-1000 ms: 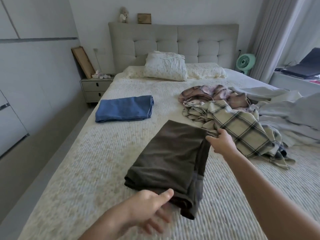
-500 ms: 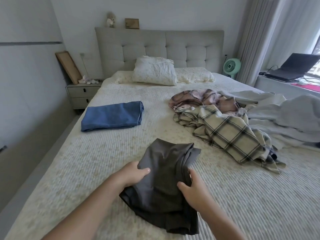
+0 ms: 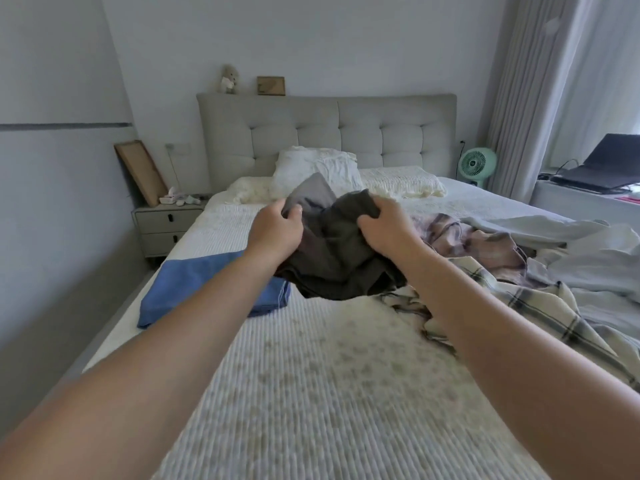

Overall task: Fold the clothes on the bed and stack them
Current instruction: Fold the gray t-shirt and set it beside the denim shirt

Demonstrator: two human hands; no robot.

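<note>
Head-height view toward headboard point(image 3: 325, 133)

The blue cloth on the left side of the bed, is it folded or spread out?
Folded. The blue cloth lies flat on the bed as a neat rectangle with layered edges at its near corner.

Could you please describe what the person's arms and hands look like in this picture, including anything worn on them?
Both forearms are bare right to the bottom edge of the picture, so no sleeves show. The left hand and the right hand wear no gloves, and no watch, bracelet or ring can be seen on the wrists or fingers. No markings show, though the picture is slightly blurred.
</note>
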